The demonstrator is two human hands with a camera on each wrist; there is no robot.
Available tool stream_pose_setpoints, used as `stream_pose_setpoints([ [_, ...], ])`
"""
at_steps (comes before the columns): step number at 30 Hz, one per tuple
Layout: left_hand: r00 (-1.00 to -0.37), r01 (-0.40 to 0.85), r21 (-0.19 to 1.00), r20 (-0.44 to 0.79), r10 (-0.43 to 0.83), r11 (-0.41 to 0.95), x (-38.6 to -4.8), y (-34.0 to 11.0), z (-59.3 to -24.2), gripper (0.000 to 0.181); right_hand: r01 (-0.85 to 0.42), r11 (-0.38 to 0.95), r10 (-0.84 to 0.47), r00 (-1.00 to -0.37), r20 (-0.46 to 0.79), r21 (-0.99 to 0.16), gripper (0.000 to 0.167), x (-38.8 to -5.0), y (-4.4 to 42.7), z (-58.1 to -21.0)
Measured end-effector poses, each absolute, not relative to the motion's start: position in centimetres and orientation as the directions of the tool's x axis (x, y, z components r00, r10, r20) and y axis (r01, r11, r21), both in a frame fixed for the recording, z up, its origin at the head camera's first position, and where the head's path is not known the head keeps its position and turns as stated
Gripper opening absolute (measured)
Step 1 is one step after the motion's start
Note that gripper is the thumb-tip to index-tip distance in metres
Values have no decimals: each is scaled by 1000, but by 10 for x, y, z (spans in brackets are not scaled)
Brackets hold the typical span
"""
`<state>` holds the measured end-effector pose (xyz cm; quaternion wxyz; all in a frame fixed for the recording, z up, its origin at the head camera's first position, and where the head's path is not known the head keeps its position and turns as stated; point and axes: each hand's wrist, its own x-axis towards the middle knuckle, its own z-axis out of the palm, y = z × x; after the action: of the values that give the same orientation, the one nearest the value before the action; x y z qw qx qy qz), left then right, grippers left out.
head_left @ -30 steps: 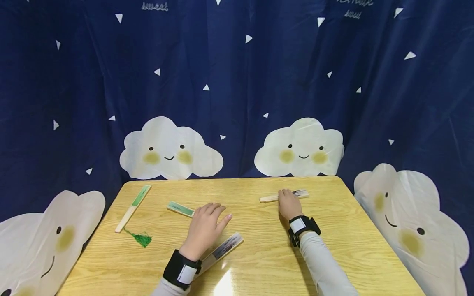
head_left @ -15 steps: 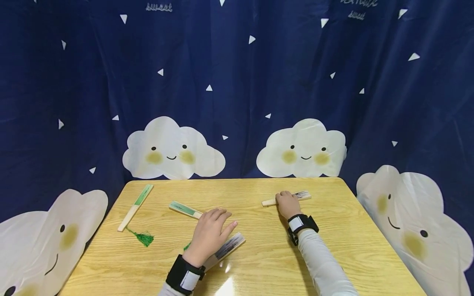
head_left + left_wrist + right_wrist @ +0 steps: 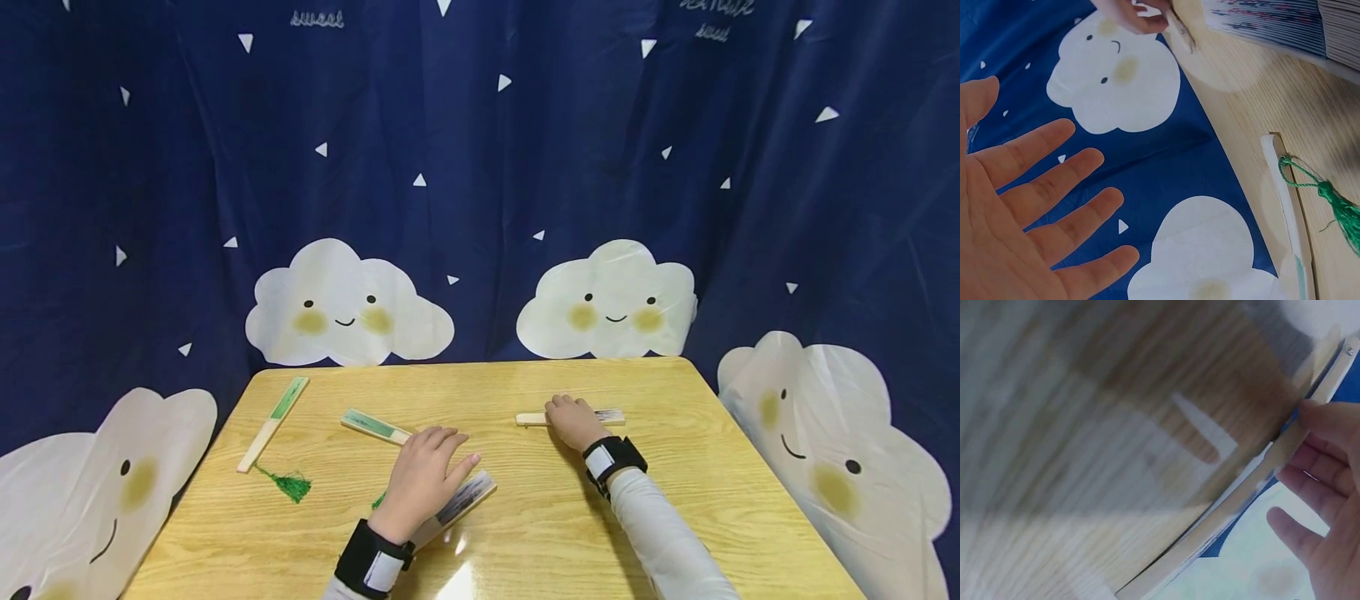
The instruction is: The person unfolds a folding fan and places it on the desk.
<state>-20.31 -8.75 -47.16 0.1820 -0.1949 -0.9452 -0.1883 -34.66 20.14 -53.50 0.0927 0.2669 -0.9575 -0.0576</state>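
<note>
Right hand (image 3: pixel 576 423) pinches folded fan (image 3: pixel 611 417), right of frame centre; weak pinch could let it slip or splay. Left hand (image 3: pixel 422 483), fingers spread, lower centre, might knock nearer fan (image 3: pixel 467 497) if lowered.

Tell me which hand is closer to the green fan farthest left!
The left hand. It is to the right of the green fan, not touching it; the right hand is farther right, gripping a dark-patterned fan.

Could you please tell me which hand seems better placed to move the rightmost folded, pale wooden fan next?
Probably the right hand: it pinches that fan, while the left hand is well apart from it, holding nothing.
</note>
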Motion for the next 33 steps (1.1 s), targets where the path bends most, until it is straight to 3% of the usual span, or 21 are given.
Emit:
stream_pose_setpoints([
  [6, -847, 458, 303, 434, 307, 836, -204, -88, -474, 48, -555, 808, -584, -799, 144, 197, 4, -336, 195, -528],
  [13, -847, 467, 334, 434, 307, 819, -209, -87, -476, 47, -609, 748, -663, -697, 272, 263, 8, -318, 179, -501],
  [21, -889, 407, 455, 395, 231, 792, -216, -79, -475, 43, -628, 694, -720, -598, 353, 352, 11, -291, 161, -465],
  [27, -919, 354, 565, 356, 167, 745, -224, -72, -475, 44, -624, 627, -778, -523, 348, 466, 13, -270, 150, -448],
  [33, -937, 338, 691, 309, 162, 638, -229, -68, -475, 33, -614, 580, -813, -477, 334, 535, 13, -257, 139, -440],
])
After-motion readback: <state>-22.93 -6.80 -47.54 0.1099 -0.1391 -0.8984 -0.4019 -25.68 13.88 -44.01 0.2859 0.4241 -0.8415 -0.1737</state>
